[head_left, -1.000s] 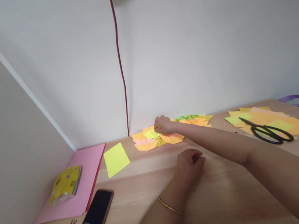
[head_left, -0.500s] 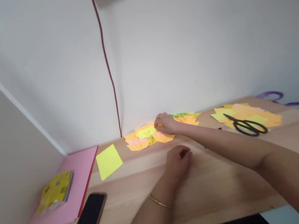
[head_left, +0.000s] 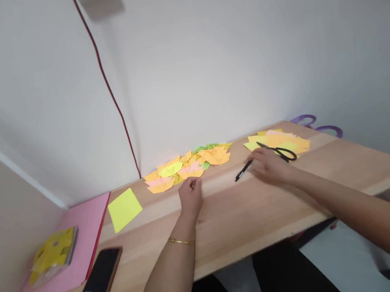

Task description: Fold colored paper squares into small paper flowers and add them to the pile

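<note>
My left hand (head_left: 190,197) rests curled on the table, fingers closed with nothing visible in them. Just behind it, along the wall, lies a heap of folded paper flowers (head_left: 193,168) in orange, yellow, pink and green. Farther right, my right hand (head_left: 267,166) has its fingers curled over one end of a black pen (head_left: 242,172), whose other end sticks out to the left. Close behind that hand are black scissors (head_left: 286,153) on a pile of orange, yellow and pink paper pieces (head_left: 298,142). Part of the scissors is hidden by the hand.
A yellow paper square (head_left: 124,210) lies left on the wooden table (head_left: 235,222). Beside it are a pink folder (head_left: 94,228) with a yellow packet (head_left: 55,250) and a phone (head_left: 95,290). Purple handles (head_left: 329,131) show at the right table edge.
My right hand has left the paper flowers and moved right to the pen. My left hand stays closed near the flowers. The view has shifted to the right.
</note>
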`<state>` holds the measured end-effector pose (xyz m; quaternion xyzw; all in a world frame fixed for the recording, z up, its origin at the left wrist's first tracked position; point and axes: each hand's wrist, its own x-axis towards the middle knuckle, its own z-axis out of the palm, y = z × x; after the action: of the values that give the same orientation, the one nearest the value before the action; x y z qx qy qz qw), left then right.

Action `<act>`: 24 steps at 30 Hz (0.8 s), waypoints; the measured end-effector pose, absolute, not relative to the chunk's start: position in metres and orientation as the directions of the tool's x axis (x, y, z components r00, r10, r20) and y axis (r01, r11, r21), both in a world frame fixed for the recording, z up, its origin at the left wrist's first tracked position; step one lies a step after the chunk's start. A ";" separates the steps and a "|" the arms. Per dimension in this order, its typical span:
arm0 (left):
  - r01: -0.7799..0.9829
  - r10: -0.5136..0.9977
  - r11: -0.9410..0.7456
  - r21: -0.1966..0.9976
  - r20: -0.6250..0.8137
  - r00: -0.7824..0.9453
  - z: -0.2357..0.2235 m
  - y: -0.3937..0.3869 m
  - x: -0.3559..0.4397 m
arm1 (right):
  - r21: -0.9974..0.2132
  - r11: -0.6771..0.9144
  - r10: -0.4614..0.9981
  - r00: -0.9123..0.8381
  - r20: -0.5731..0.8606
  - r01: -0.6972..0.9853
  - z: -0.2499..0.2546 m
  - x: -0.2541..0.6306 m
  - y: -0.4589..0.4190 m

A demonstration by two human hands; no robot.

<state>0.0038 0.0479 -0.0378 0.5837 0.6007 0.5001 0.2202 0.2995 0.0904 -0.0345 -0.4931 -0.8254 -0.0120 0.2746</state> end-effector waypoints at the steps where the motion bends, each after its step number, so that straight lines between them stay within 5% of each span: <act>1: 0.510 0.908 -0.206 0.835 0.358 -0.219 -0.037 0.047 0.002 | -0.246 0.459 0.830 -0.313 0.462 0.854 -0.043 0.315 0.088; 6: 0.680 0.833 -0.211 0.702 0.493 -0.251 -0.026 0.043 -0.012 | -0.287 0.335 0.890 -0.202 0.408 0.898 -0.075 0.357 0.083; 10: 0.880 0.867 0.139 0.454 0.373 -0.330 -0.007 0.043 -0.047 | -0.280 0.297 0.897 -0.166 0.410 0.913 -0.079 0.355 0.082; 16: 0.870 0.853 0.411 0.273 0.222 -0.473 0.018 0.029 -0.143 | -0.279 0.252 0.897 -0.116 0.426 0.927 -0.079 0.350 0.081; 24: 0.838 0.838 0.545 0.026 -0.039 -0.544 0.005 0.007 -0.218 | -0.281 0.232 0.899 -0.095 0.427 0.931 -0.078 0.351 0.081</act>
<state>-0.2175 0.0067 0.0054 0.4767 0.8787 0.0023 0.0232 0.3507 0.0808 -0.0783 -0.6191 -0.7393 -0.0306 0.2631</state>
